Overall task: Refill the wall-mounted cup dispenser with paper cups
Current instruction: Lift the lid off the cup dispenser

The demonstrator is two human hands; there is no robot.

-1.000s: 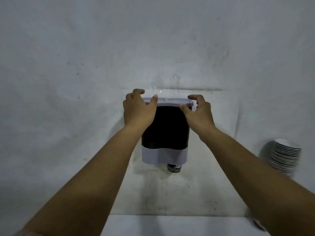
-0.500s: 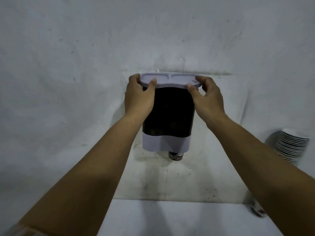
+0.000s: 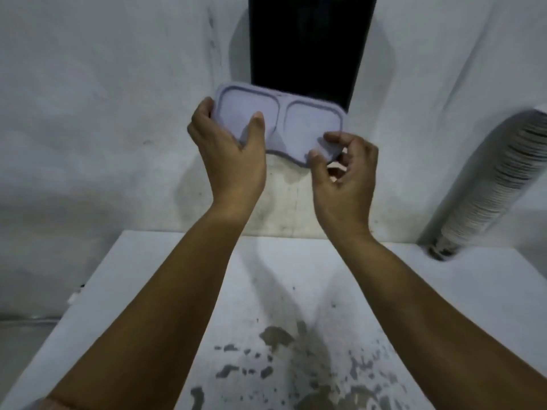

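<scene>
Presently the dispenser lid (image 3: 281,122), a pale lilac plate with two rounded recesses side by side, sits at the centre of the frame, held off the dispenser and tilted so its face is toward me. My left hand (image 3: 229,152) grips its left end: the thumb lies across the face of the left recess and the fingers curl round the outer edge behind it. My right hand (image 3: 344,170) pinches the lower right corner between thumb and forefinger, with the remaining fingers loosely curled below the lid and not visibly touching it.

Directly behind and above the lid, the dark body of the cup dispenser (image 3: 307,45) runs out of the top of the frame against the wall; its upper end is out of view. The lid's upper edge overlaps the lower part of that dark body in the picture; I cannot tell whether they touch.

At the right of the frame a long stack of paper cups (image 3: 485,179) leans against the wall (image 3: 88,99), its lower end resting on the table (image 3: 296,285), well apart from both hands. The cups are blurred. The wall is grey-white and scuffed. The table surface is white, with patches of chipped finish in the lower centre of the frame.
</scene>
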